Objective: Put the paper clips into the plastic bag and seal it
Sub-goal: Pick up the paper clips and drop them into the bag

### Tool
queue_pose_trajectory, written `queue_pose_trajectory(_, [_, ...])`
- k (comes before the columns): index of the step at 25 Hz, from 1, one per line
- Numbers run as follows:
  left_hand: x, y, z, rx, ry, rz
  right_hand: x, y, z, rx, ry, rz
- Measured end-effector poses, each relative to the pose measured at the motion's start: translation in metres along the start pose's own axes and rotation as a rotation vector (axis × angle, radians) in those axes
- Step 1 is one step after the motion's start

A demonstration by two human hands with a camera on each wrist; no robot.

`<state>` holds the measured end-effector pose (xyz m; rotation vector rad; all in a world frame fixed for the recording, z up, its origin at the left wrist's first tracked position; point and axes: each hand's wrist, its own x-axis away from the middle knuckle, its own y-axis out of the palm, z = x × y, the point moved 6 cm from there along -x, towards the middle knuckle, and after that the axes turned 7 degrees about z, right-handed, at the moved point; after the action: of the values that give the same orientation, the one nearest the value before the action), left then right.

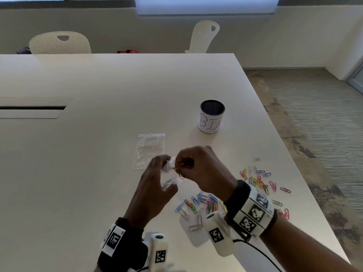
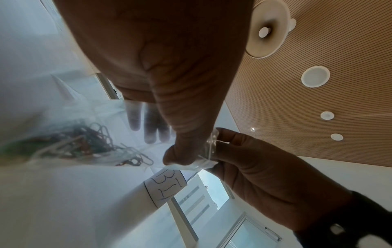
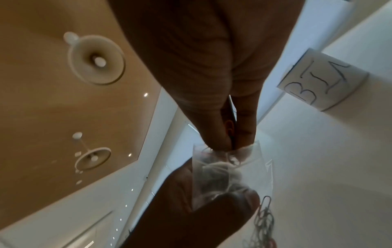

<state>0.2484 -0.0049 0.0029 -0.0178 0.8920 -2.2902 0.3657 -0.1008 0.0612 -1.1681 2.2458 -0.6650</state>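
- Head view: both hands meet above the white worktop (image 1: 94, 118), just in front of a flat clear bag (image 1: 150, 150) that lies on it.
- Left hand (image 1: 157, 181) grips a second, small clear bag (image 1: 170, 173) by its mouth, thumb on one side and fingers curled behind; it is held off the worktop.
- Right hand (image 1: 198, 169) pinches a few paper clips (image 1: 179, 169) between thumb and fingertips, right at the mouth of the held bag; one reddish clip hangs down from the pinch.
- Left wrist view: the held bag (image 2: 101, 134) already has a tangle of clips (image 2: 89, 141) in it, and the left fingers (image 2: 148, 125) show through the plastic. The right hand (image 2: 254, 167) touches the bag's rim.
- Right wrist view: the right thumb and fingers (image 3: 222, 134) press together into the bag's mouth (image 3: 229, 161), with the left hand (image 3: 191, 201) wrapped round the bag below.
- Loose clips (image 1: 204, 203) in many colours lie scattered on the worktop beneath and to the right of the right wrist, in two rough heaps; one pale clip (image 1: 257, 158) lies apart, further back.
- A round cup (image 1: 211, 116) with a paper label marked "BIN" stands upright beyond the hands, well apart from the bags.
- Two white chairs (image 1: 60, 43) stand at the far edge.
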Motion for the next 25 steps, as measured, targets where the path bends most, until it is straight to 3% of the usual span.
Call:
queue_pose_trajectory(7, [0.001, 0.002, -0.001, 0.011, 0.005, 0.032, -0.003, 0.005, -0.013, 0.009, -0.069, -0.060])
queue_pose_trajectory(12, [0.002, -0.001, -0.003, -0.006, -0.003, 0.034, 0.007, -0.018, -0.004, 0.040, -0.089, 0.012])
queue_pose_trajectory(17, [0.003, -0.009, -0.005, -0.016, -0.012, 0.070, 0.047, 0.017, 0.013, 0.138, -0.115, -0.469])
queue_pose_trajectory(19, [0.004, -0.010, -0.004, -0.014, -0.012, 0.070, 0.061, 0.036, 0.018, 0.275, -0.216, -0.593])
queue_pose_trajectory(21, [0.003, -0.010, -0.003, -0.016, -0.006, 0.066, 0.068, 0.047, 0.023, 0.358, -0.320, -0.626])
queue_pose_trajectory(25, [0.003, -0.009, -0.004, -0.019, -0.019, 0.068, 0.070, 0.047, 0.034, 0.332, -0.349, -0.611])
